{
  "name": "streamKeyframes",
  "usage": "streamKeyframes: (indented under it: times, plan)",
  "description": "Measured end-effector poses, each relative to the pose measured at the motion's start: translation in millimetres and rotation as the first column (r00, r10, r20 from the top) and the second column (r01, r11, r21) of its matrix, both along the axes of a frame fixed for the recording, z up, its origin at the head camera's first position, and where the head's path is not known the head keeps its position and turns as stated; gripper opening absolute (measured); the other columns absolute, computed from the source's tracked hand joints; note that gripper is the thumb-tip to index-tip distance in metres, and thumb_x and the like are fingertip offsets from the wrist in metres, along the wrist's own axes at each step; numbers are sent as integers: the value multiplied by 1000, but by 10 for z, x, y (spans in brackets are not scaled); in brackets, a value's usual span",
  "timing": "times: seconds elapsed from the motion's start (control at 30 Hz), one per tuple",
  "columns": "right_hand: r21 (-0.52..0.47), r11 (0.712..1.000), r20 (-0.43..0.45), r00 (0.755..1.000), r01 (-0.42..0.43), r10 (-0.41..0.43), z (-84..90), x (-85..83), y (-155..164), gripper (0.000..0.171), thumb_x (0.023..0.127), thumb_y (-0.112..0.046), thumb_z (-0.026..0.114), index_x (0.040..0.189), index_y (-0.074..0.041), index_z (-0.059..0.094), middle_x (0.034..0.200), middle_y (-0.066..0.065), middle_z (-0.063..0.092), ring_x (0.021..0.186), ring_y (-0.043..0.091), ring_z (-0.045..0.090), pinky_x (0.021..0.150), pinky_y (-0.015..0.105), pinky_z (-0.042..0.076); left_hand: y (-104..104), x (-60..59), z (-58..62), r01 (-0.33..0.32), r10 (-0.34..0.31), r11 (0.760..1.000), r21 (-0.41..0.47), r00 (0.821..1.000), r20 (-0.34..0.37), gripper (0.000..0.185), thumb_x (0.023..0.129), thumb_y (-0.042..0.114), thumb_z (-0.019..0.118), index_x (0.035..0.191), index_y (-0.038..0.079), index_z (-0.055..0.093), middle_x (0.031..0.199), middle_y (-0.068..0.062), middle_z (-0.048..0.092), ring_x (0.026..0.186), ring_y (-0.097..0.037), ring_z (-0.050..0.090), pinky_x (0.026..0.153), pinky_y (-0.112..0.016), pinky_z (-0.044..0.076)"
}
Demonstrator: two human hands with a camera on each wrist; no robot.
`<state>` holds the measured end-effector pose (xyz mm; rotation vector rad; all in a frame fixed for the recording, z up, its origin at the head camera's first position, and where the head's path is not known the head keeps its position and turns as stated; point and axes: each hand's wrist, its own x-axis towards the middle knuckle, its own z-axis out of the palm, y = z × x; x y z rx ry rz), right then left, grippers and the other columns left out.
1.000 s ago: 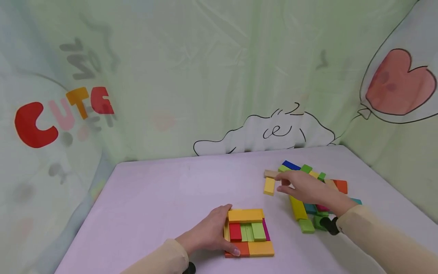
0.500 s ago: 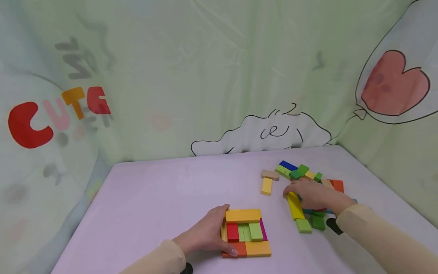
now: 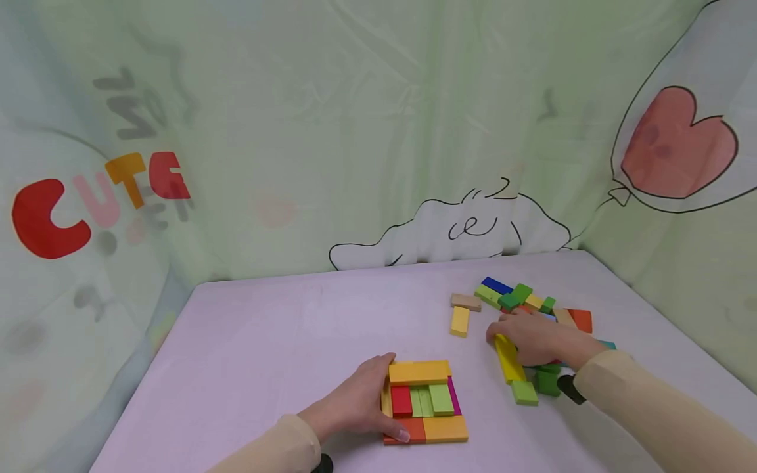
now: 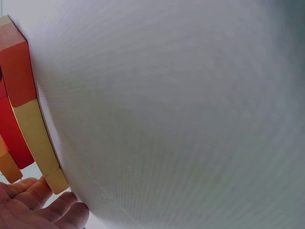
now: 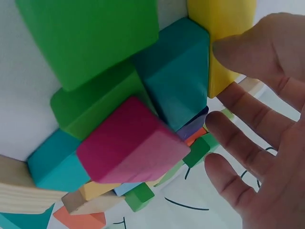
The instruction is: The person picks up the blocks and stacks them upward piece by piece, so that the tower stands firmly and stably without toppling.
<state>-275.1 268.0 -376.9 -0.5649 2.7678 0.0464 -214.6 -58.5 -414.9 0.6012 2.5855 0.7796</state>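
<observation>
My left hand (image 3: pixel 359 399) spans the left side of a low square of wooden blocks (image 3: pixel 445 429), its thumb on the orange-red front block (image 3: pixel 416 430) and its fingers at the back left corner. Pale yellow (image 4: pixel 37 136) and red blocks (image 4: pixel 15 136) of that square show beside the fingers in the left wrist view. Over on the right, my right hand (image 3: pixel 534 336) pinches the far end of a long yellow block (image 3: pixel 510 360). In the right wrist view the thumb lies on the yellow block (image 5: pixel 226 28), with the index fingertip at its end and the other fingers free.
Loose blocks crowd around the right hand, among them a magenta block (image 5: pixel 133 143), a teal block (image 5: pixel 176 71) and a green block (image 5: pixel 95 38). A tan block (image 3: pixel 466 302) and a small yellow block (image 3: pixel 459 322) lie apart, left of the pile. A printed curtain (image 3: pixel 284 131) stands behind the table.
My right hand has moved from beside the tan and small yellow blocks right and down to the long yellow block, and taken hold of it. My left hand has stayed at the block square.
</observation>
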Motion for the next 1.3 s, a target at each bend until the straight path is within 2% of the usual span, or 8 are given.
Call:
streamKeyframes:
  times: [0.27, 0.53, 0.63, 0.8, 0.9, 1.0, 1.13, 1.3]
  plan:
    - [8, 1000, 19, 1000, 9, -10, 26, 37, 5, 54, 79, 13, 72, 119, -22, 67, 120, 11, 67, 116, 42, 52, 102, 72, 43, -2, 4, 9, 0, 0, 1000, 0, 1000, -1, 118, 68, 45, 95, 157, 5, 29, 156, -11, 44, 146, -28, 40, 122, -49, 36]
    - [42, 999, 47, 999, 18, -20, 19, 51, -8, 62, 72, -3, 89, 123, -23, 61, 116, 11, 62, 111, 39, 52, 100, 71, 45, -2, -2, 17, 0, 0, 1000, -9, 1000, 1, 116, 69, 45, 94, 157, 6, 29, 156, -10, 44, 145, -27, 41, 122, -48, 38]
    - [32, 999, 8, 1000, -5, 5, -13, 44, -5, 53, 76, -3, 86, 119, -22, 62, 115, 11, 63, 111, 41, 53, 100, 72, 45, -4, 0, 17, 1, -1, 1000, -9, 1000, 0, 117, 69, 45, 94, 157, 6, 29, 156, -10, 44, 145, -27, 40, 122, -48, 38]
    - [-16, 999, -78, 997, -29, 28, -101, 38, 3, 33, 83, -19, 84, 111, -18, 66, 106, 3, 68, 102, 32, 55, 92, 59, 53, -6, 5, 20, 6, -6, 1000, -10, 1000, 0, 117, 69, 46, 94, 157, 5, 29, 158, -11, 43, 147, -28, 39, 122, -48, 37]
    - [-73, 997, -70, 998, -8, 3, -130, 31, -1, 34, 82, -21, 86, 110, -14, 68, 96, -1, 67, 92, 24, 54, 82, 45, 56, -5, 4, 20, 4, -4, 1000, -11, 1000, 5, 117, 69, 46, 94, 158, 6, 29, 158, -10, 42, 147, -27, 39, 122, -48, 37]
    - [-118, 992, -36, 998, 38, -43, -129, 20, -2, 32, 82, -14, 85, 110, -12, 68, 90, -2, 64, 86, 19, 52, 76, 37, 55, -5, 2, 20, 0, 0, 1000, -10, 1000, 8, 117, 69, 46, 94, 158, 6, 29, 158, -10, 42, 146, -27, 39, 122, -48, 37]
    - [-119, 990, -32, 997, 70, -74, -121, 10, 11, 31, 82, -9, 85, 109, -11, 71, 88, -2, 62, 85, 18, 53, 77, 36, 58, -5, 0, 17, 1, -1, 1000, -10, 1000, 1, 118, 69, 46, 94, 158, 7, 28, 157, -10, 43, 145, -27, 40, 122, -47, 38]
    - [-122, 992, -110, 994, 0, -14, -99, 26, 48, 29, 79, -17, 88, 104, -11, 75, 89, -5, 66, 88, 19, 54, 84, 42, 57, -8, -1, 8, 5, -6, 1000, -11, 1000, -10, 118, 68, 47, 94, 158, 6, 29, 156, -10, 44, 145, -27, 41, 122, -46, 38]
